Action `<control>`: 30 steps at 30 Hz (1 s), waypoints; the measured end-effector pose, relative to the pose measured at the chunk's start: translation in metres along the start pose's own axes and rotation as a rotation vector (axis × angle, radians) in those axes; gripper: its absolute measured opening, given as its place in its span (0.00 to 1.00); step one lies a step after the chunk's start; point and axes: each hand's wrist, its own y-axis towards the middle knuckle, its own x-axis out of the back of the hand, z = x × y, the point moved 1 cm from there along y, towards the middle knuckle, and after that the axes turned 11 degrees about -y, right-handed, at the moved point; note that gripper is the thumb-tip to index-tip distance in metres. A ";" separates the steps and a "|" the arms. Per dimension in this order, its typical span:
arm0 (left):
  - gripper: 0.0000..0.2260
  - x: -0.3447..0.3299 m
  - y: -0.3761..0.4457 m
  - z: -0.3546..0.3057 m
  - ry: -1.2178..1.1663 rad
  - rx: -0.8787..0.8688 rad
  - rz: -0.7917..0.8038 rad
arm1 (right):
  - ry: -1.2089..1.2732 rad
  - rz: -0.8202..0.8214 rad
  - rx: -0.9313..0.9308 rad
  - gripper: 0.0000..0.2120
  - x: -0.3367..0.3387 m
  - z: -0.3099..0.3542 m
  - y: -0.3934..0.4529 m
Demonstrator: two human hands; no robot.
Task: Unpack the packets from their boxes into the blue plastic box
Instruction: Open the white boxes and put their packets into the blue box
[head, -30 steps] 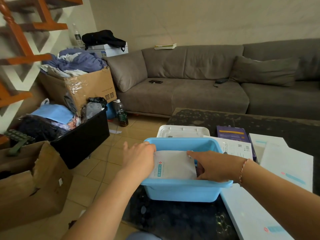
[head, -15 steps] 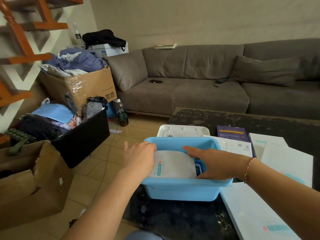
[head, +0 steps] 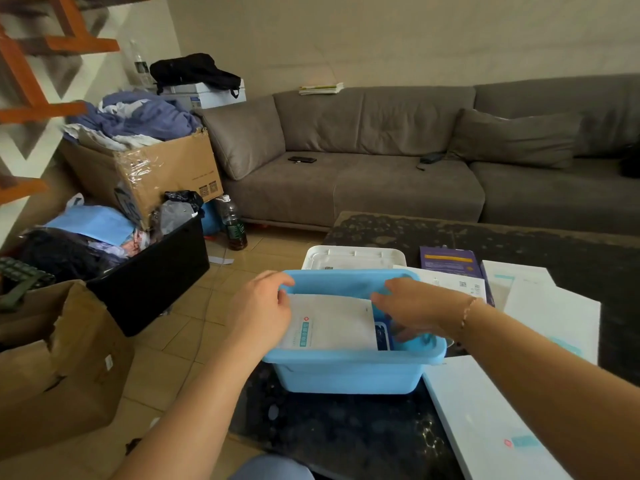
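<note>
White flat box [head: 485, 427] lies nearest, on the dark desk [head: 346, 434], right of the blue plastic box [head: 349, 374]. Blue plastic box sits at the desk's left edge; inside it a white packet [head: 332, 323] with teal print lies flat, a dark blue item [head: 381, 336] beside it on the right. Left hand [head: 263, 310] rests on the box's left rim, fingers curled at the packet's left edge. Right hand [head: 412, 308] reaches into the box's right side, fingers spread loosely over the contents, partly blurred; cannot tell if it grips anything. Behind the blue box: a white lid [head: 353, 258], a purple box [head: 450, 263], more white boxes [head: 550, 306] stacked on the right. On the floor left: brown cardboard box [head: 62, 358], black bin [head: 152, 275] full of clothes, taped carton [head: 156, 171] heaped with laundry. Grey sofa [head: 398, 161] at the back.
</note>
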 end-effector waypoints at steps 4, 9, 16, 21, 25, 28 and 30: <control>0.10 -0.002 0.001 0.007 -0.180 0.035 0.017 | 0.857 0.266 -0.211 0.31 -0.014 0.006 0.022; 0.09 -0.004 0.003 0.012 -0.251 0.024 0.026 | 1.033 0.202 -0.308 0.21 -0.029 0.007 0.042; 0.09 -0.007 0.005 0.016 -0.215 -0.002 0.021 | 1.012 0.198 -0.280 0.11 -0.030 0.011 0.035; 0.10 -0.007 0.005 0.017 -0.264 0.015 -0.013 | 1.044 0.098 -0.340 0.25 -0.030 -0.002 0.053; 0.11 -0.007 0.005 0.017 -0.288 0.019 -0.029 | 1.044 0.073 -0.351 0.23 -0.036 -0.007 0.054; 0.11 -0.008 0.006 0.017 -0.287 0.019 -0.045 | 1.068 0.073 -0.325 0.19 -0.038 -0.004 0.049; 0.11 -0.009 0.006 0.018 -0.292 0.008 -0.054 | 1.060 0.069 -0.307 0.19 -0.040 -0.003 0.048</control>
